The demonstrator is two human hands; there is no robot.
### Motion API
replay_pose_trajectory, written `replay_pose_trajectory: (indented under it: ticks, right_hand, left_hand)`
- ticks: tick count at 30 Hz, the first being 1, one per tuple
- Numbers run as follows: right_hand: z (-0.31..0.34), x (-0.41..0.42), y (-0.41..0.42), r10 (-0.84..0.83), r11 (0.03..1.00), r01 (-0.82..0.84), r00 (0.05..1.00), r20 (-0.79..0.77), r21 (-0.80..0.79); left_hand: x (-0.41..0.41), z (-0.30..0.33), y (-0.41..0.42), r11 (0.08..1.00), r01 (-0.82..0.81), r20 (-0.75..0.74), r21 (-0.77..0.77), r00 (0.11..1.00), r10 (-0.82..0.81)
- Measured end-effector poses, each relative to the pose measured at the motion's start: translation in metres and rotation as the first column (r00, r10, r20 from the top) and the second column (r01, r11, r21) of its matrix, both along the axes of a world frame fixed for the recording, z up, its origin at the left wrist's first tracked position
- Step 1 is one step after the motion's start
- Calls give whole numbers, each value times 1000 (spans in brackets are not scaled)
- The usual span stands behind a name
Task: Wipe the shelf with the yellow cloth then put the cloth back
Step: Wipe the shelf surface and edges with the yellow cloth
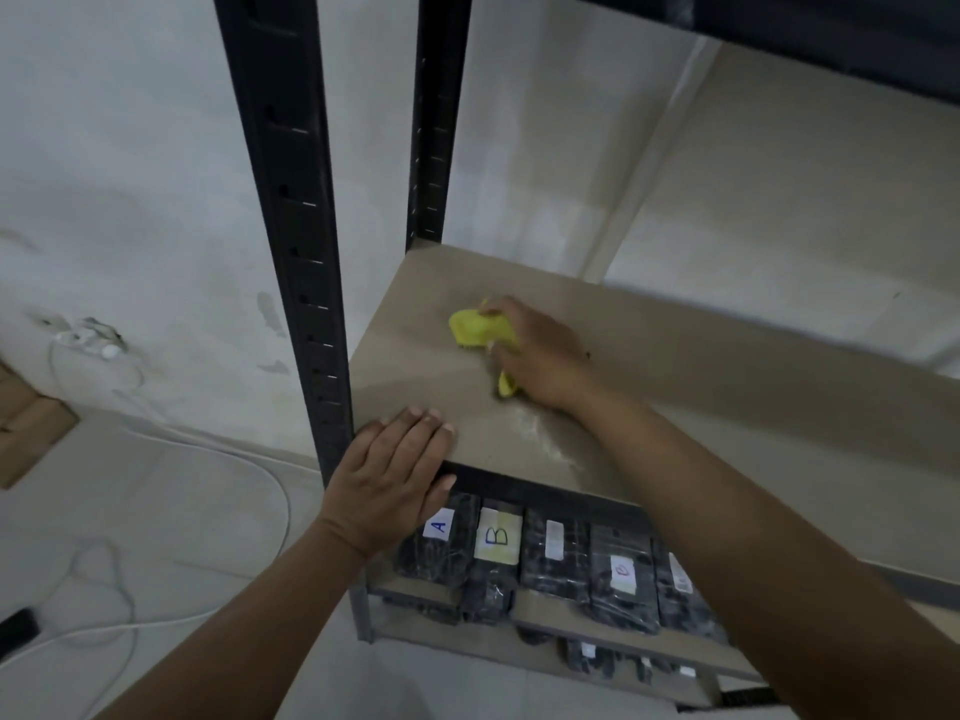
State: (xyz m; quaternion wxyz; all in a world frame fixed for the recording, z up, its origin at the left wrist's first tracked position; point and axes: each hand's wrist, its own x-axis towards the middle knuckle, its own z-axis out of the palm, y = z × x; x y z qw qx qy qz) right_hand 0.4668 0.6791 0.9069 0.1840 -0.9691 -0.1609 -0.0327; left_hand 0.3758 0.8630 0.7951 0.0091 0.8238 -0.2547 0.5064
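Observation:
A beige shelf board [675, 366] sits in a black metal rack. My right hand [540, 356] presses a bunched yellow cloth [475, 327] onto the left part of the board; the cloth sticks out past my fingers to the left and a bit below my palm. My left hand [389, 480] lies flat over the board's front left corner, fingers on top and thumb on the dark front rail, holding nothing. A pale smear shows on the board near the front edge, beside my right forearm.
Black upright posts [291, 226] stand at the shelf's left corners. On the lower shelf lie several black wrapped packages [556, 558] with labels such as A and B. White cables [208, 459] trail over the floor at the left, and a cardboard box [26, 423] sits at the far left.

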Motion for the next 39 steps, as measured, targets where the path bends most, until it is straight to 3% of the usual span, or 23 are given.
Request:
replay_pose_trajectory:
  ticks: [3, 5, 8, 11, 15, 24, 29, 33, 37, 39]
  right_hand:
    - [-2, -32, -9, 152, 988, -152, 988, 28, -7]
    - [-1, -31, -19, 147, 984, -149, 989, 22, 101]
    - [3, -8, -31, 39, 975, -54, 996, 74, 214]
    - [4, 35, -51, -82, 988, 61, 987, 138, 145]
    - [3, 90, -48, -280, 959, 278, 959, 38, 44]
    - [-2, 106, 37, -10, 1000, 10, 1000, 24, -23]
    - [-8, 46, 40, 192, 976, -195, 981, 37, 100]
    - [-1, 26, 31, 163, 963, -164, 986, 19, 214]
    - [15, 68, 42, 21, 962, -43, 996, 86, 269]
    - [13, 92, 58, -44, 960, 30, 998, 45, 277]
  left_hand:
    - [0, 1, -2, 1000, -4, -4, -13, 1000, 4]
    - [-1, 2, -3, 1000, -9, -16, -26, 1000, 9]
    - [-3, 3, -4, 999, -18, -27, -43, 999, 17]
    - [-2, 1, -5, 999, -30, -44, -37, 999, 28]
    - [-1, 1, -5, 999, -36, -68, -30, 997, 34]
    - [0, -1, -4, 998, -55, -86, -19, 995, 53]
    - [-1, 0, -4, 999, -38, -75, -29, 997, 36]
    - [-3, -1, -4, 999, -22, -93, -31, 996, 19]
    - [1, -2, -5, 999, -27, -93, -37, 995, 23]
    - [1, -4, -5, 999, -22, -82, -34, 996, 19]
